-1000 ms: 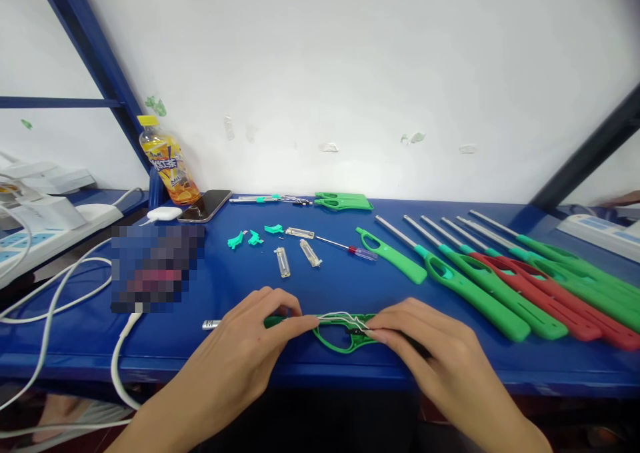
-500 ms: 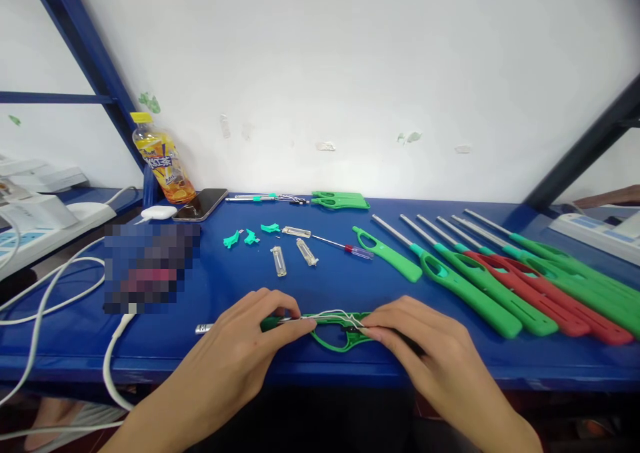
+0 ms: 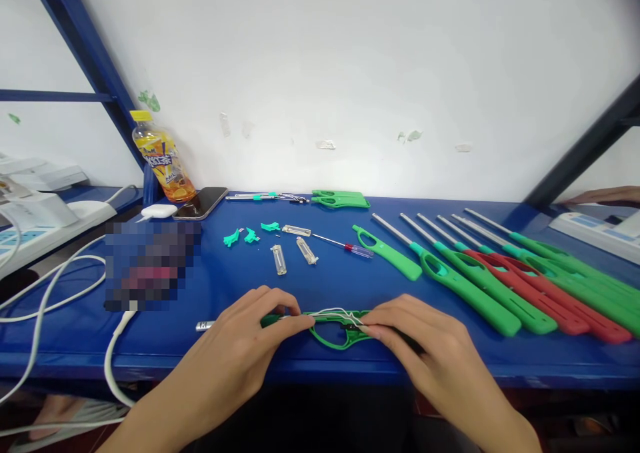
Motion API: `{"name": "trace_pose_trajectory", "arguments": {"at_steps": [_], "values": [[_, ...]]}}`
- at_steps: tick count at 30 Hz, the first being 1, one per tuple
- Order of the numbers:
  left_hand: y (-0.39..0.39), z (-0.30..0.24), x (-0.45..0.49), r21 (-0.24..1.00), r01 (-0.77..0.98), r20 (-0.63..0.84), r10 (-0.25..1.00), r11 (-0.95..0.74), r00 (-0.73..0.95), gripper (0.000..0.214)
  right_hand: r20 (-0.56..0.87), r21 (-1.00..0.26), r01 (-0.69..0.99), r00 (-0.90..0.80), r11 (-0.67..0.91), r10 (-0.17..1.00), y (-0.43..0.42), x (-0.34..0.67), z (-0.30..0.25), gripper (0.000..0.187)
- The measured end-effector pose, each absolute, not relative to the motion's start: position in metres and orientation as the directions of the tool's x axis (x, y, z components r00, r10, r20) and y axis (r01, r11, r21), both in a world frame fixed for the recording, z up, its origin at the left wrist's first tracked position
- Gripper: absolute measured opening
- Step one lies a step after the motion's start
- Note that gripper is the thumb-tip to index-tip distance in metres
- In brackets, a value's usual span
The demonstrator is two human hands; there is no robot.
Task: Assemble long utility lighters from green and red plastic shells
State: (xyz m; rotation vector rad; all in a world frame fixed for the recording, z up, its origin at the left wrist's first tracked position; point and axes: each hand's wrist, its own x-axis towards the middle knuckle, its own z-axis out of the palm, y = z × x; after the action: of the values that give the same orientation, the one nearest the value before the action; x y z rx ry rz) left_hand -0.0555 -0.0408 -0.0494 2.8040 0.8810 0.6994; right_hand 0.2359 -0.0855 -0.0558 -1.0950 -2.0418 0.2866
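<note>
An opened green lighter half-shell (image 3: 332, 345) lies at the front edge of the table, its inside facing up. Thin white wires (image 3: 336, 311) arch over it, and a small black part (image 3: 351, 327) sits in its hollow. My left hand (image 3: 255, 336) grips the neck end, thumb and fingers closed around it; the tip of a metal tube (image 3: 204, 326) sticks out beyond that hand. My right hand (image 3: 420, 336) is closed on the handle end, its thumb and fingertip at the wires. What lies under both palms is hidden.
Finished-looking long lighters (image 3: 470, 296), green and red, lie along the right. A loose green shell (image 3: 387, 252), a screwdriver (image 3: 357, 250), clear fuel tanks (image 3: 279, 260) and teal triggers (image 3: 251, 236) are mid-table. Left are a bottle (image 3: 163, 160), a phone (image 3: 201, 203) and white cables (image 3: 113, 353).
Almost nothing differs. My left thumb shifts very slightly over the neck of the shell; both hands keep their places, and the wires still arch between them.
</note>
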Motion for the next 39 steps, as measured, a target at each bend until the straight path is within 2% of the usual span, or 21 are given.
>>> {"name": "trace_pose_trajectory", "arguments": {"at_steps": [13,23,26,33,36,39], "values": [[-0.041,-0.047,-0.053,0.231,0.501,0.43,0.55,-0.834,0.716,0.061,0.485,-0.563,0.617,-0.292,0.55,0.824,-0.087,0.236,-0.054,0.014],[-0.041,-0.048,-0.053,0.241,0.523,0.403,0.574,-0.818,0.713,0.056,0.515,-0.542,0.624,-0.283,0.563,0.809,-0.087,0.235,-0.053,0.016],[-0.041,-0.051,-0.053,0.261,0.534,0.401,0.593,-0.804,0.698,0.05,0.515,-0.53,0.644,-0.273,0.553,0.812,-0.087,0.234,-0.051,0.016],[-0.047,-0.046,-0.046,0.281,0.559,0.519,0.613,-0.78,0.596,0.03,0.501,-0.551,0.645,-0.253,0.53,0.828,-0.087,0.233,-0.052,0.008],[-0.044,-0.038,-0.049,0.241,0.596,0.555,0.612,-0.766,0.563,0.027,0.51,-0.546,0.64,-0.258,0.541,0.821,-0.087,0.233,-0.054,0.008],[-0.027,-0.025,-0.061,0.126,0.691,0.513,0.643,-0.712,0.569,0.026,0.521,-0.541,0.635,-0.261,0.551,0.812,-0.086,0.233,-0.056,0.009]]}}
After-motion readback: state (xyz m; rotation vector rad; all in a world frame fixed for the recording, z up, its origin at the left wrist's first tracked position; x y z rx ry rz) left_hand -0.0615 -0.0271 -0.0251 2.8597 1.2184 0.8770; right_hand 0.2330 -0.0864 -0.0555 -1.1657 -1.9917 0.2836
